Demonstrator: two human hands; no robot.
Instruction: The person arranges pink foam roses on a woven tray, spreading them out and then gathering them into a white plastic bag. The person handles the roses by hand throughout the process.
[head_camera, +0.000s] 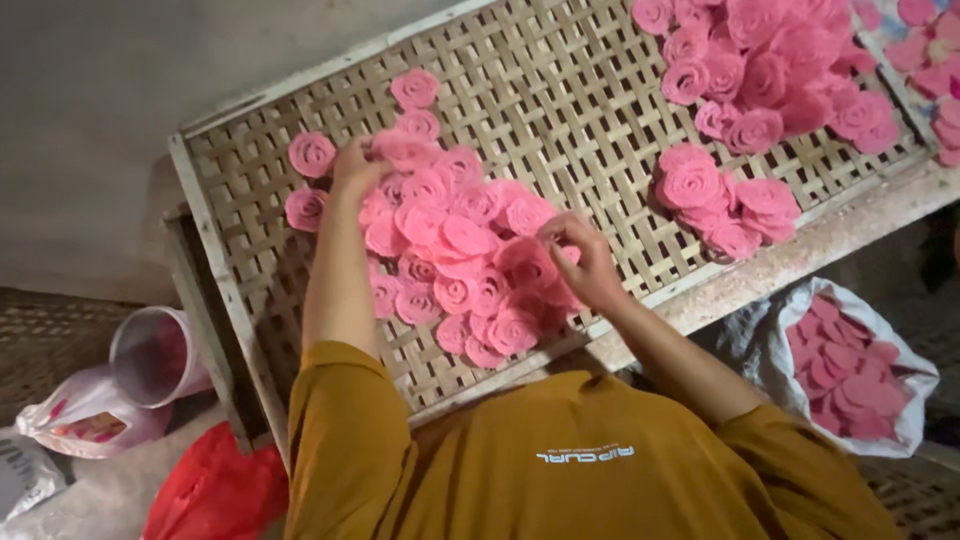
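A woven bamboo tray with a pale wooden frame holds many pink rose-shaped rolled pieces. My left hand rests on a pink piece at the upper left of the nearest heap, fingers curled on it. My right hand pinches a pink piece at the heap's right side. A smaller pile lies to the right, and a large mound fills the tray's far right.
A white plastic bag of flat pink discs sits at lower right. At lower left stand a pink cup, a white packet and a red bag. A grey wall lies beyond the tray.
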